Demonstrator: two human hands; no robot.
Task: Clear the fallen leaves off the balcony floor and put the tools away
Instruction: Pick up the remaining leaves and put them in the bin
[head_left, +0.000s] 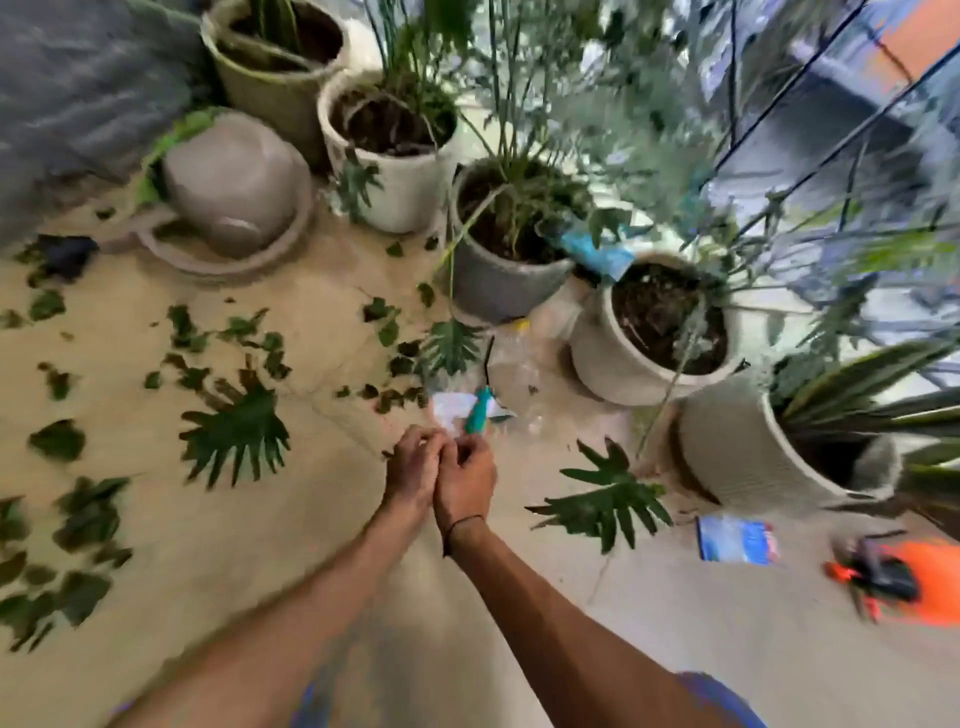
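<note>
Both hands meet mid-floor: left hand (415, 462) & right hand (465, 480) curled together, grip unclear (blurred). Dark green leaves (234, 431) litter the floor (311, 519) toward 9 o'clock.

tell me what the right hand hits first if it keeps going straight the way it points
Probably the teal-handled tool just beyond the right hand, lying over white paper; depth is blurred, so that's a guess.

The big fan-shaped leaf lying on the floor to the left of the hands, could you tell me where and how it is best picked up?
Judging from its pose, pinch the big fan-shaped leaf at its narrow base, the end pointing toward the pots, coming from above. The lobes spread flat toward the camera and look floppy, while the base gathers them into one firmer point.
</note>
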